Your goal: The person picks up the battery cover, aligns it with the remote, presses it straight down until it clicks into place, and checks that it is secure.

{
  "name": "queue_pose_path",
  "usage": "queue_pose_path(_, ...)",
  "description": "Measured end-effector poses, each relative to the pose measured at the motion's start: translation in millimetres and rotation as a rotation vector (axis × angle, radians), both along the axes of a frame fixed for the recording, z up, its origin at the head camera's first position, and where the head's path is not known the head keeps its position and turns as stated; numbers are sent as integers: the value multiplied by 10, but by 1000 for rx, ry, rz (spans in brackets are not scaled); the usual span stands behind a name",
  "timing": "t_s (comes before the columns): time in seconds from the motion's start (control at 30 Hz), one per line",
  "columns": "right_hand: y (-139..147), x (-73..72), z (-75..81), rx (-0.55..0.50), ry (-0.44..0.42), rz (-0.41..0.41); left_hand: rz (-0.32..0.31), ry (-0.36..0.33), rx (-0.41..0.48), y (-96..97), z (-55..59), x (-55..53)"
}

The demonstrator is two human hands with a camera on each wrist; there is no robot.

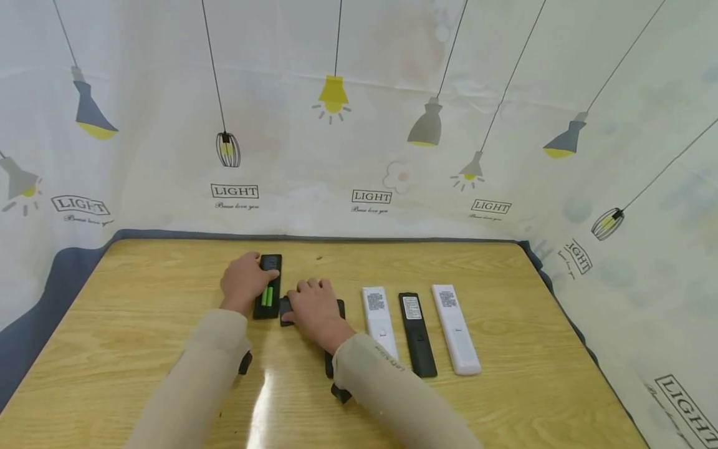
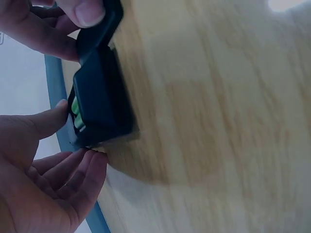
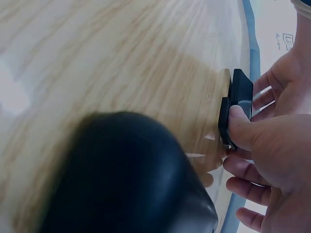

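A black remote control (image 1: 271, 260) lies back-up on the table at the left, its battery bay uncovered. Two green batteries (image 1: 267, 296) sit side by side in that bay. My left hand (image 1: 241, 284) holds the remote from its left side, thumb at one edge and fingers at the other. Just to the right, my right hand (image 1: 316, 312) pinches a small black battery cover (image 1: 285, 310) between thumb and fingers. In the left wrist view the cover (image 2: 99, 36) is close against the remote (image 2: 104, 92); whether they touch cannot be told.
Under my right wrist lies another black remote (image 1: 341, 307), mostly hidden. Farther right, a white remote (image 1: 377, 312), a black remote (image 1: 417, 333) and a second white remote (image 1: 455, 330) lie in a row on the wooden table (image 1: 533, 374). A printed curtain (image 1: 291, 156) hangs behind.
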State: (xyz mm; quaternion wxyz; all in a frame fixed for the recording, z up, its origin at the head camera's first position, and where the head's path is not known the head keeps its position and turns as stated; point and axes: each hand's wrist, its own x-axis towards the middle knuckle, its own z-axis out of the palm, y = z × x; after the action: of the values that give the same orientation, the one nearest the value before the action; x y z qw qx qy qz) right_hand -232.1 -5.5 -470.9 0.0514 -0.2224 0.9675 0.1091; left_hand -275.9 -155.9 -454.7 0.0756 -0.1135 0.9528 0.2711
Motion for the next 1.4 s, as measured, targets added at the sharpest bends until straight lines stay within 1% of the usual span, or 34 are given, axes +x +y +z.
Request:
queue_pose_path(0.13,-11,-3,3,-8,0,-8,21,-15,48,46,38,-20)
queue_pose_path(0.3,-11,-13,32,-45,-4,-23,29,-24,109,60,53,-40)
queue_pose_path(0.4,-8,-13,50,-74,10,-34,44,-29,159,52,45,-49)
queue_pose_path(0.53,1,-3,78,-136,52,-42,73,-33,220,50,28,-61)
queue_pose_path(0.67,13,0,96,-190,85,-41,80,-36,233,61,17,-59)
queue_pose_path(0.8,41,5,114,-269,99,-49,67,-29,231,57,8,-68)
queue_pose_path(0.9,70,16,139,-339,88,-67,53,-10,236,42,16,-85)
queue_pose_path(1.0,75,37,173,-405,52,-83,52,11,252,11,59,-67)
queue_pose_path(1.1,82,48,190,-447,12,-84,53,26,256,-18,97,-48)
queue_pose_path(1.2,88,47,190,-465,-22,-72,50,37,268,-47,117,-29)
queue_pose_path(1.4,119,49,210,-458,-44,-38,56,47,370,-88,147,9)
